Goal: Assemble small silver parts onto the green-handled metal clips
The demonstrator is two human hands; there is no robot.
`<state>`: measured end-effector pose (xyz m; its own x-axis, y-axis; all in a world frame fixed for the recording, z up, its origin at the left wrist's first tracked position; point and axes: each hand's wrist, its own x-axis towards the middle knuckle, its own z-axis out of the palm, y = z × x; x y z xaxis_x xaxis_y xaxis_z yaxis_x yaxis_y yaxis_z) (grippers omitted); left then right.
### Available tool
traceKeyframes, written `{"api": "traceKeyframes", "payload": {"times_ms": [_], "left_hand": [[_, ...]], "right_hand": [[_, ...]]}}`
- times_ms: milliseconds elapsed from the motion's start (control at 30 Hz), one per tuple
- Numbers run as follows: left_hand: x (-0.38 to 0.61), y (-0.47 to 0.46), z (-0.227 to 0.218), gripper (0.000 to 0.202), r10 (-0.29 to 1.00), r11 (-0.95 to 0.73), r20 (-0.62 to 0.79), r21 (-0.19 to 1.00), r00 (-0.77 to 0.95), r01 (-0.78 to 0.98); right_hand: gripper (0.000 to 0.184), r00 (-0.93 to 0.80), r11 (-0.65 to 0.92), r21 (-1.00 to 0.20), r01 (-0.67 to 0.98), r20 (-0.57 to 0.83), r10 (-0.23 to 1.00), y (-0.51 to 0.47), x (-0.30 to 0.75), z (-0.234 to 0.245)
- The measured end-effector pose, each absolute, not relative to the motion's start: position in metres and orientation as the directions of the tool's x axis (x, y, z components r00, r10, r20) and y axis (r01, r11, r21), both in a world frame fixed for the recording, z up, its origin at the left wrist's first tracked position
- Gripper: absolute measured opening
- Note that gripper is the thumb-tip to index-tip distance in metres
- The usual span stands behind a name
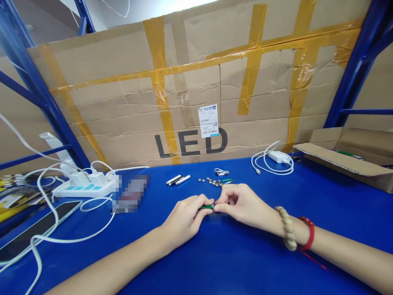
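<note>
My left hand [187, 213] is closed around a small green metal tube [206, 207], held level just above the blue table. At the tube's right end my right hand [242, 205] pinches with thumb and forefinger; whatever lies between those fingertips is hidden. Just beyond my hands lie several small silver button cells [211, 181]. A green wire-like clip [227, 181] rests beside them, partly behind my right hand. Farther left, several silver and black tubes [178, 180] lie side by side. A small bundle of white and dark cord [221, 172] sits behind the cells.
On the left stand a white power strip [89, 186] with plugs, a phone [39, 229] and loose white cables [73, 239]. A white adapter [279, 157] with cable lies back right, near an open cardboard box [346, 157]. A cardboard panel [123, 119] walls the blue table's [260, 262] back.
</note>
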<state>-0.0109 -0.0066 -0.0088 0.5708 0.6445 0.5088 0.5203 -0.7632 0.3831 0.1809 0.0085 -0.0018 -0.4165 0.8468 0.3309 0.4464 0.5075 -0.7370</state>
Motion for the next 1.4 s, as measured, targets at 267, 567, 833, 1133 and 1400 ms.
{"api": "traceKeyframes", "payload": {"times_ms": [267,567,833,1133,1400], "left_hand": [[-0.009,-0.007,-0.005,0.016,0.758,-0.651,0.441,0.467,0.48,0.598],[-0.008,-0.005,-0.003,0.026,0.764,-0.633,0.365,0.581,0.532,0.511],[-0.009,-0.005,-0.002,0.024,0.724,-0.686,0.404,0.508,0.559,0.521],[-0.008,-0.007,-0.002,0.022,0.737,-0.674,0.395,0.492,0.548,0.551],[-0.007,-0.008,0.0,0.021,0.742,-0.666,0.363,0.49,0.563,0.562]], "right_hand": [[0.031,-0.412,0.356,-0.852,0.384,0.187,0.892,0.013,0.181,0.002],[0.033,-0.473,0.296,-0.913,0.281,0.137,0.87,0.02,0.182,0.003],[0.032,-0.445,0.218,-0.952,0.216,0.103,0.89,0.024,0.182,0.001],[0.036,-0.441,0.217,-0.962,0.169,0.123,0.889,0.025,0.18,-0.006],[0.037,-0.438,0.203,-0.96,0.192,0.101,0.893,0.022,0.178,-0.003]]}}
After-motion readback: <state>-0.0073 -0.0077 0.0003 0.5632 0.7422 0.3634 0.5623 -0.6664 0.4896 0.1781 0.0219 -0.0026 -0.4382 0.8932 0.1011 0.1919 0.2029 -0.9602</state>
